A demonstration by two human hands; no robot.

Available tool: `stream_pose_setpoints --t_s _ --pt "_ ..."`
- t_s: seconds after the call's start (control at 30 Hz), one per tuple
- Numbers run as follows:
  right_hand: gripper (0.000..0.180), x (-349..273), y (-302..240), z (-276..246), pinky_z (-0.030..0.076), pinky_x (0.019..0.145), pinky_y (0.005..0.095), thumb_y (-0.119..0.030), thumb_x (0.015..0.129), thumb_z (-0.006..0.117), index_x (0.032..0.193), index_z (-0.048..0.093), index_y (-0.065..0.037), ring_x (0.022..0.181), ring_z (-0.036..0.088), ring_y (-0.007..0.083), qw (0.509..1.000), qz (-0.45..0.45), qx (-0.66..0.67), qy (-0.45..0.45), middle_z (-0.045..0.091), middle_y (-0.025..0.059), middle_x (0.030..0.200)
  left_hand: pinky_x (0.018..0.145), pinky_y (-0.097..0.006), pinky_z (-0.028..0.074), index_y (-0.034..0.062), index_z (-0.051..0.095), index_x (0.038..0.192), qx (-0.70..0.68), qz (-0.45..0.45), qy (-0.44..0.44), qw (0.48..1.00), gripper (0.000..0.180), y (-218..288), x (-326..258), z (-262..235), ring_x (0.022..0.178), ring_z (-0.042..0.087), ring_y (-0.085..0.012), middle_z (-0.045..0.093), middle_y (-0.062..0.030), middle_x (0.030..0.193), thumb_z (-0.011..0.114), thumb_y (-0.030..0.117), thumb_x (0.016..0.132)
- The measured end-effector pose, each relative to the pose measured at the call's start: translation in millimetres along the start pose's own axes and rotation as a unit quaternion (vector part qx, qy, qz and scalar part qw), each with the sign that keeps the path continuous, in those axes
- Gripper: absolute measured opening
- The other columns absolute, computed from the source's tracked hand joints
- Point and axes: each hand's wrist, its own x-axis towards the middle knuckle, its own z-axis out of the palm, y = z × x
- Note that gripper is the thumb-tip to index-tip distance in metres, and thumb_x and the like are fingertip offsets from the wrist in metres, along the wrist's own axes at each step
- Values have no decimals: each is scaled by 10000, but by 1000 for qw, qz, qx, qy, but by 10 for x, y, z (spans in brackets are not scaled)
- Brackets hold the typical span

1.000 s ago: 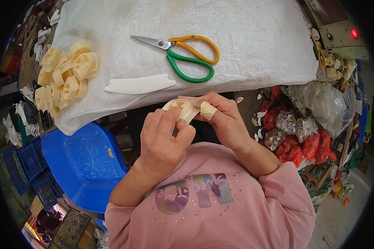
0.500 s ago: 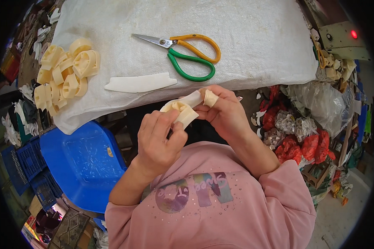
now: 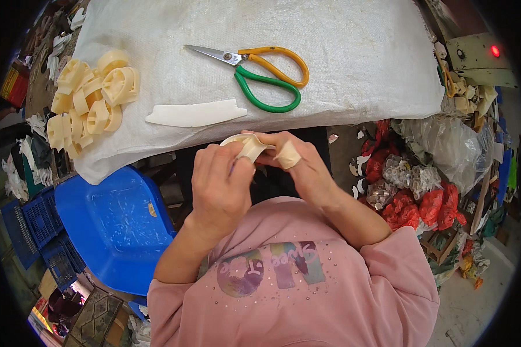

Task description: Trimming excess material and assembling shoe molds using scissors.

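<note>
My left hand (image 3: pixel 221 176) grips a cream, curved hollow plastic piece (image 3: pixel 250 151), held just off the near table edge. On the far side of that piece, my right hand (image 3: pixel 309 168) has its fingers bent and pressed against it, and a cream finger cover (image 3: pixel 287 155) wraps its thumb. The fingers hide much of the piece and of the pale strip around it. A similar flat white strip (image 3: pixel 197 114) lies near the table edge. Beyond it rest scissors (image 3: pixel 255 68) with one yellow and one green handle, blades slightly apart. Several like cream pieces (image 3: pixel 92 99) are heaped at the left.
White woven sheeting (image 3: pixel 364 63) covers the table and hangs over its front. A blue plastic seat or tub (image 3: pixel 113 231) stands at lower left by blue crates (image 3: pixel 43 222). Red bags (image 3: pixel 428 208) and clear plastic (image 3: pixel 446 144) lie at the right.
My right hand has moved slightly left and down, closer to my left hand. The pale strip, which stretched between the hands, now lies closer around the cream piece.
</note>
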Motion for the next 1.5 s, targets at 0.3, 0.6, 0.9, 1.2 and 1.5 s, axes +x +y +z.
stream_pose_setpoints --t_s 0.3,0.6,0.9,1.2,1.5 --pt "607 234 -264 -381 507 860 326 -77 775 725 1302 433 -3 1010 586 193 974 56 14 -220 605 153 1110 686 -382 477 0 489 800 -296 34 12 954 300 -52 -6 14 778 575 -311 598 -170 918 640 -167 602" --pt "478 272 -102 -254 514 743 256 -102 887 600 1329 429 -41 847 607 123 992 20 -71 -103 661 119 1016 687 -332 463 -10 497 863 -219 3 13 976 223 -105 -70 82 759 554 -268 595 -199 952 628 -107 711" --pt "226 249 -111 -203 404 881 344 -108 853 604 1074 581 -69 1046 477 248 965 -211 -136 -70 552 106 1076 799 -285 489 -34 554 918 -447 -277 128 841 139 48 -69 165 893 597 -158 621 -160 1006 651 23 836" --pt "206 296 -165 -124 371 837 340 22 766 550 954 548 -62 947 436 265 963 -216 -157 -23 500 93 968 794 -268 480 -29 552 889 -499 -309 98 804 115 42 43 124 900 583 -128 626 -161 1014 647 11 839" --pt "63 254 -338 -140 351 847 355 -56 776 587 826 550 -51 893 455 272 922 -243 -303 -5 477 89 893 767 -249 495 -26 537 924 -532 -312 14 787 139 24 80 61 877 589 -110 638 -151 1002 643 29 853"
